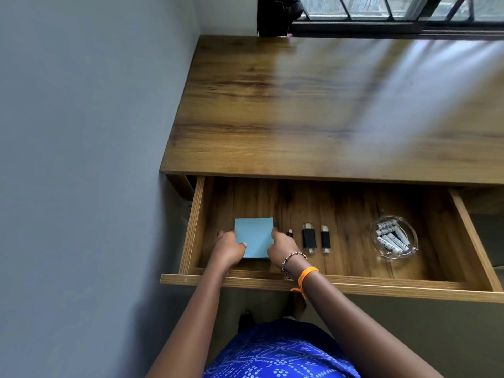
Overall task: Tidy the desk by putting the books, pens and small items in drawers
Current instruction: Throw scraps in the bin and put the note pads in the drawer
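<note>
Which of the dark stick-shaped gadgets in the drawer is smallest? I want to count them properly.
The smallest gadget is the leftmost of the three, right beside the right hand. The wider black one and the slimmer black one to its right are clearly longer.

Wooden desk (pixel 327 105) against grey-blue wall (pixel 81 132), beneath a barred window (pixel 395 9).

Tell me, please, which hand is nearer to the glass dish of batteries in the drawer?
The right hand: it holds the blue notepad's right edge, on the side toward the glass dish. The left hand holds the pad's far edge.
</note>
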